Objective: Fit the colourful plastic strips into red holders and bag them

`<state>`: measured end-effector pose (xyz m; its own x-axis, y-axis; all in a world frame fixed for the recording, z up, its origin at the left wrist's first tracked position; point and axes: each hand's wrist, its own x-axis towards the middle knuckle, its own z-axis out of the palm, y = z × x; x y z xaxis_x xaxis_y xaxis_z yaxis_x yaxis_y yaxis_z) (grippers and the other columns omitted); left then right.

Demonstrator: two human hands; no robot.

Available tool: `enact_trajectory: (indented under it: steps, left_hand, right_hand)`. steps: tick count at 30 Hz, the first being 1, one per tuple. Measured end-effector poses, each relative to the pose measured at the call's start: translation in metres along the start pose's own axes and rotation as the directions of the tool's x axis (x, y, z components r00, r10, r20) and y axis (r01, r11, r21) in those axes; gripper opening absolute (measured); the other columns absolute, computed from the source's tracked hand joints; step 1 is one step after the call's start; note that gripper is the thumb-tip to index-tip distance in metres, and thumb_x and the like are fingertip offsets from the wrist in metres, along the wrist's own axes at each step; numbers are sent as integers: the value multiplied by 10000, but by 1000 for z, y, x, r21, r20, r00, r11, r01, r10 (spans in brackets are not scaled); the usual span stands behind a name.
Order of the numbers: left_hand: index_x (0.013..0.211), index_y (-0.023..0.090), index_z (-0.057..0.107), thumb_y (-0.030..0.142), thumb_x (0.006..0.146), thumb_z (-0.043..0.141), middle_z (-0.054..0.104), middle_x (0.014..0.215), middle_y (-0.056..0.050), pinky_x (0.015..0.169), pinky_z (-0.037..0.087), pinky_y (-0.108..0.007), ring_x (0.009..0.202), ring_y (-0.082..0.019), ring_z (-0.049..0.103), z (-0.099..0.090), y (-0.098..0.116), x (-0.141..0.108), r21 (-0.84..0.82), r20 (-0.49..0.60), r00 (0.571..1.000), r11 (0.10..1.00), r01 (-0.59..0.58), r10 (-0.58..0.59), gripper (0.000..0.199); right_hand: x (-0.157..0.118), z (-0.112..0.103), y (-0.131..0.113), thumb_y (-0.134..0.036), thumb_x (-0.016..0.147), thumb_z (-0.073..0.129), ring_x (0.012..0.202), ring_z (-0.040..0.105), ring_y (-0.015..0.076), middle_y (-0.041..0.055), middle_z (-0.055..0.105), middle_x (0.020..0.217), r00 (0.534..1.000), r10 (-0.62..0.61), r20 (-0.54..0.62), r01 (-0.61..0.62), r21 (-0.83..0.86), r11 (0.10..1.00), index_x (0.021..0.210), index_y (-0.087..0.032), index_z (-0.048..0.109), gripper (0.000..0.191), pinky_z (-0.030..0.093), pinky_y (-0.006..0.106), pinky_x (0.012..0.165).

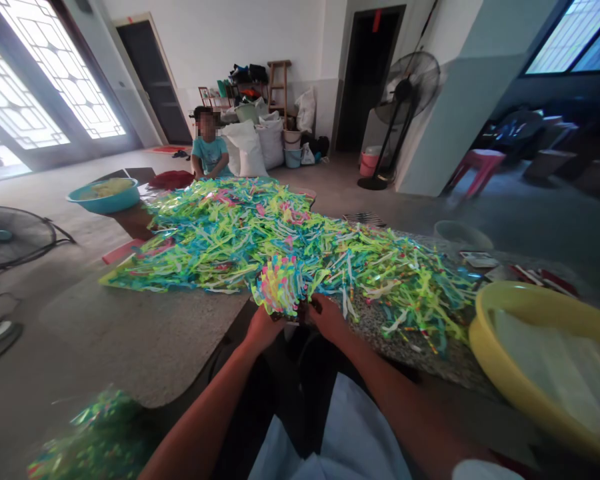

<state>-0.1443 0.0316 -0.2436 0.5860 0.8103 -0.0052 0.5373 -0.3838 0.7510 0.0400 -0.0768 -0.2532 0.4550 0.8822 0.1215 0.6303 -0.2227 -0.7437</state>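
Note:
Right in front of me, my left hand [266, 328] is closed around the base of a fanned bunch of plastic strips [280, 285], coloured yellow-green, pink, white and blue. Close beside it on the right is my right hand [327, 317], its fingers curled in a pinch. What that pinch holds, if anything, is too small to make out. Just beyond both hands spreads a large heap of loose, similar strips [220, 223] on a speckled stone table [170, 327].
A yellow basin [495, 333] with whitish material stands at the right. On the far left are a blue basin [103, 200] and a fan [10, 237]. A person [210, 152] is behind the heap. More strips [100, 433] lie low at the left. A standing fan [405, 93] is farther back.

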Motion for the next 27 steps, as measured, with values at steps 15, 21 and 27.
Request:
enact_trajectory:
  steps: [15,21,27]
  left_hand:
    - [1294,220,647,218,780,689,703,1273,-75,969,512,-347,1191,-281,640,2,-3,1,18,-4,1000,1000,-20,20,516]
    - [1280,219,656,221,763,710,706,1267,-73,962,517,-342,1199,-285,639,2,-4,2,4,-11,999,999,-35,35,520]
    - [1266,196,667,181,763,691,718,1238,-85,942,527,-335,1154,-280,659,1,4,0,16,5,1000,1000,-3,3,504]
  right_hand:
    - [-10,19,7,-272,939,551,998,669,233,111,721,1101,970,-219,-105,197,-186,963,1199,-165,652,299,507,346,901]
    - [-9,21,7,-297,942,534,1015,664,231,117,717,1123,977,-146,-156,125,-135,983,1200,-167,656,314,506,343,911]
    - [-8,16,5,-322,960,500,981,658,230,116,722,1047,984,-129,-125,102,-204,974,1174,-153,658,315,492,331,898]
